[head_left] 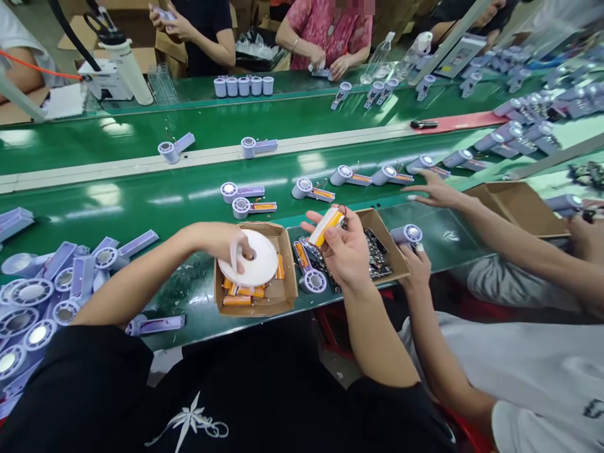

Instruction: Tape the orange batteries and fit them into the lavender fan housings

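Factory assembly line. A long green conveyor belt (155, 201) carries identical lavender handheld fan housings (248, 206), and seated workers (325, 31) line its far side. Cardboard parts boxes (257, 296) sit along the near edge.

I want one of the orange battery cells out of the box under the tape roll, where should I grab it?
Take a battery cell by its long edges, coming from the near side of the cardboard box. The cells there lie flat and uncovered, while the white tape roll under the left hand covers those behind.

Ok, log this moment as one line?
left hand: on tape roll over box | right hand: holds battery | belt: fan shells
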`<state>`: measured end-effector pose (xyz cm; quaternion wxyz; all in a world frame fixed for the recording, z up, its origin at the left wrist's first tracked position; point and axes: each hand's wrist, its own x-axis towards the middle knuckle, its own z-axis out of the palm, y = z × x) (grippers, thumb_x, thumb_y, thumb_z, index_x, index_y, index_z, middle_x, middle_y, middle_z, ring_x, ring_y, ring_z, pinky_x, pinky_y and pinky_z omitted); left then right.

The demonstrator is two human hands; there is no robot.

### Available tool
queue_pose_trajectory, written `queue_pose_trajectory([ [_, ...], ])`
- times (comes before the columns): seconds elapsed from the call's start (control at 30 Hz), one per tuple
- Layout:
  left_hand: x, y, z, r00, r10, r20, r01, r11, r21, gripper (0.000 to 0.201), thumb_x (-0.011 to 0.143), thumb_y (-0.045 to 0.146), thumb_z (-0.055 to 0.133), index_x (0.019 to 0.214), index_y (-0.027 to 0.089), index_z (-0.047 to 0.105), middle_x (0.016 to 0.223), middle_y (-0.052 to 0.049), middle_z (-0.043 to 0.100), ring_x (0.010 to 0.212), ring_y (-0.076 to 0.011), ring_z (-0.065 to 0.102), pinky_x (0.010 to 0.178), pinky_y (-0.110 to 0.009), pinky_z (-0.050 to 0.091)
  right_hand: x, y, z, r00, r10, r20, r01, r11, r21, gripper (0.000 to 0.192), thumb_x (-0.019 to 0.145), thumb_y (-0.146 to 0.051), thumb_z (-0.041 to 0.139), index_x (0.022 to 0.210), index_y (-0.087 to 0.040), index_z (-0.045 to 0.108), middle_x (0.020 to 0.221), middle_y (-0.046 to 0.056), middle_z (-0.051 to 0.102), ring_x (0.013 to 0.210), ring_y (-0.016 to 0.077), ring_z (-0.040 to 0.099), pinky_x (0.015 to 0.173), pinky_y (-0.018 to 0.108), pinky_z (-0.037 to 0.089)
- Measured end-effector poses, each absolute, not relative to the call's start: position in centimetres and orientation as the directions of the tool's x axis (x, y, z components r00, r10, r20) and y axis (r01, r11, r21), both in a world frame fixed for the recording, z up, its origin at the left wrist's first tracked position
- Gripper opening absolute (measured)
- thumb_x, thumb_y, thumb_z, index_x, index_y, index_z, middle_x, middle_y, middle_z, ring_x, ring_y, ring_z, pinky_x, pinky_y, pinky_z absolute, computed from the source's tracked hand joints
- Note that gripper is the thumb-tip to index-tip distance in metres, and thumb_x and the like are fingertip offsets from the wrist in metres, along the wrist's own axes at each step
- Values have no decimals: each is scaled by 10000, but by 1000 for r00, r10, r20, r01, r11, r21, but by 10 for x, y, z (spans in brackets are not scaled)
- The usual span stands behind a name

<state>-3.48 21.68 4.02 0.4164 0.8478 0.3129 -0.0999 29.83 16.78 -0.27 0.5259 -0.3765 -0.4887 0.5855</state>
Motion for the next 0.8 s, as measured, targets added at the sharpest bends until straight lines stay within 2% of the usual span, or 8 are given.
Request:
queue_pose_trajectory([
  [0.03,-32,219,36,785,453,-423,614,-475,631,359,974,560,752,1164,287,887,1173,-30,878,984,-212,768,883,-291,522,303,167,-3,-170,983,71,-239,29,-971,614,967,-615,850,1429,-388,515,1389,73,834,1234,285,838,925,437,740],
  [0.1,-30,232,27,701,618,-356,700,-503,507,390,1095,487,566,1192,276,879,1149,-44,873,958,-204,746,877,-308,518,308,168,-4,-178,980,94,-230,52,-972,554,992,-602,830,1400,-391,521,1378,66,841,1244,279,835,966,453,731],
  [0.17,-31,262,16,499,831,-244,859,-439,264,453,1131,418,461,1314,259,844,1309,-91,838,1120,-250,721,975,-362,524,305,176,-4,-172,973,156,-217,117,-969,515,1001,-592,825,1375,-389,536,1402,60,834,1270,258,822,1029,444,713],
  [0.27,-35,320,2,314,916,-250,946,-324,1,491,1116,426,468,1494,304,756,1591,-101,700,1369,-334,628,1110,-452,509,289,195,-5,-164,953,254,-159,229,-960,471,1010,-577,820,1361,-384,572,1450,56,815,1259,231,818,1087,419,692],
  [0.37,-51,357,-7,343,866,-362,922,-385,-46,459,1058,456,545,1427,347,795,1510,-74,742,1310,-322,681,1094,-413,517,275,215,-7,-184,943,278,-94,264,-960,470,1006,-553,829,1378,-372,608,1441,53,818,1204,234,836,1090,438,703],
  [0.47,-89,358,-15,353,833,-426,897,-431,-100,444,936,427,671,1319,290,848,1426,-110,761,1258,-330,711,1077,-395,508,265,235,-9,-205,936,287,-78,277,-958,550,941,-548,885,1386,-342,636,1376,59,829,1223,263,833,1069,469,723],
  [0.63,-153,333,-37,262,844,-467,940,-333,-76,589,779,422,794,1325,209,849,1458,-186,749,1358,-405,630,1128,-444,495,213,280,-18,-402,887,225,6,248,-969,592,887,-499,900,1386,-290,661,1243,79,837,1216,283,822,1082,483,697],
  [0.8,-161,336,-41,222,879,-422,970,-243,4,405,894,485,709,1245,356,863,1271,-35,849,1287,-287,704,1101,-326,490,118,323,-38,-601,775,196,210,390,-897,490,936,-426,814,1351,-206,675,993,19,829,961,239,803,982,420,656],
])
